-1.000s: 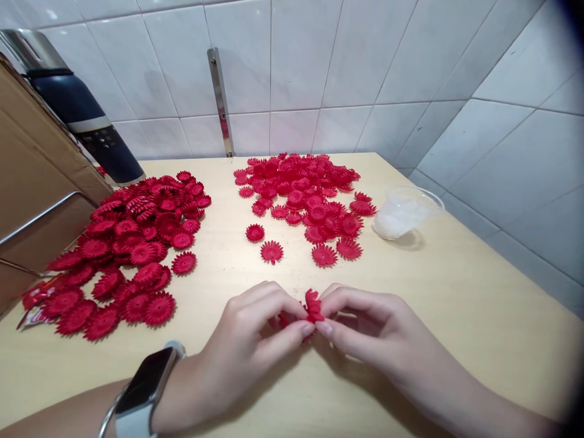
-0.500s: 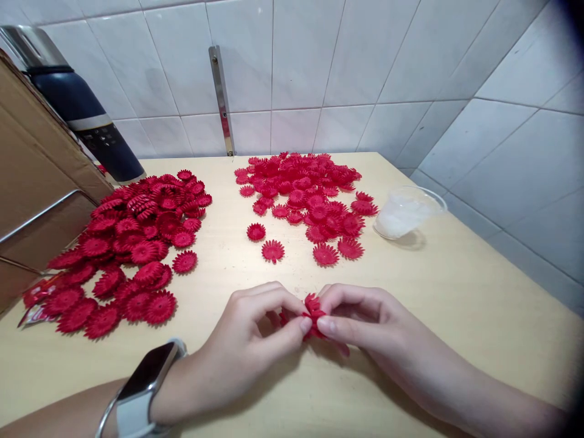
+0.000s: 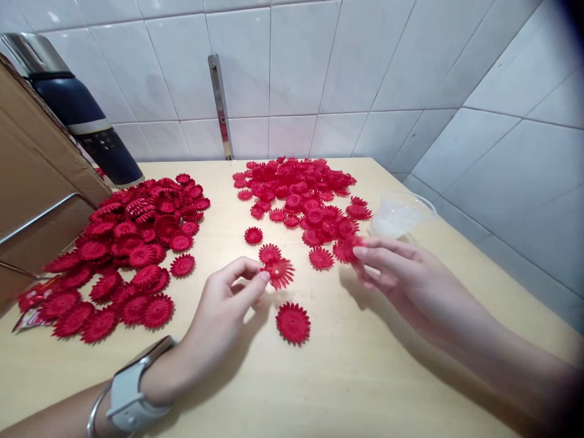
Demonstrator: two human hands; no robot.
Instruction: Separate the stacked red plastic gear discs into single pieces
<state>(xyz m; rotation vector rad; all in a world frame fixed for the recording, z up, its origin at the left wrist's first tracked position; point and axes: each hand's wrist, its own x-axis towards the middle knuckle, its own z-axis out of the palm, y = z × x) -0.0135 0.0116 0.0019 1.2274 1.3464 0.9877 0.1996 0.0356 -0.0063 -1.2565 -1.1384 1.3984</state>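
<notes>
My left hand (image 3: 235,289) pinches a red fabric flower piece (image 3: 280,274) by its edge, tilted and a little blurred, above the table. Between thumb and fingers of my right hand (image 3: 392,264) is another red flower piece (image 3: 351,248), held near the right end of the middle pile and partly overlapping a piece behind it. On the table between the hands lies a single flat red flower piece (image 3: 292,323) with a small hole at its centre. Just beyond my left hand sits one more loose piece (image 3: 269,253).
A heap of darker red flower pieces (image 3: 141,243) covers the left side, beside a cardboard box (image 3: 41,140) and a dark blue bottle (image 3: 86,115). Another pile (image 3: 296,185) lies at the back middle. A clear plastic cup (image 3: 396,216) rests at the right, near the tiled wall (image 3: 520,158).
My hands have moved apart, the left to the left and the right forward and right. Each now holds a separate flower piece, and one piece lies exposed on the table between them.
</notes>
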